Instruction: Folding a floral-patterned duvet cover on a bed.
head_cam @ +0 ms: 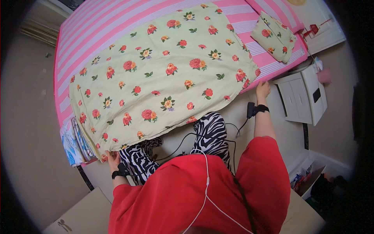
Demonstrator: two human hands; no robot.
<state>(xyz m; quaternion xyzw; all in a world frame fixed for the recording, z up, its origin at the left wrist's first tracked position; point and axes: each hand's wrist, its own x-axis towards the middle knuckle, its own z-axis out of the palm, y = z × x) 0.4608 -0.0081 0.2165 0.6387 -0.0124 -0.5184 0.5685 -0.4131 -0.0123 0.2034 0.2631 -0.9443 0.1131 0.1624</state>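
Observation:
A pale green floral cloth (169, 70) lies spread over a bed with a pink and white striped sheet (96, 32). Its near edge hangs towards my knees. At the cloth's lower left corner, my left hand (113, 159) pinches the fabric between thumb and fingers. My right hand (263, 88) is at the pink edge of the bed, just beyond the cloth's right corner; whether its fingers grip anything cannot be made out. A folded cloth of the same floral pattern (274, 38) rests on the sheet at the upper right.
Folded blue and white fabric (71, 143) lies at the bed's left corner. On the right stands a white drawer cabinet (301, 96) with a dark phone-like object (316, 95) on top. Black cables (235, 152) run by my legs. An open box (314, 181) sits lower right.

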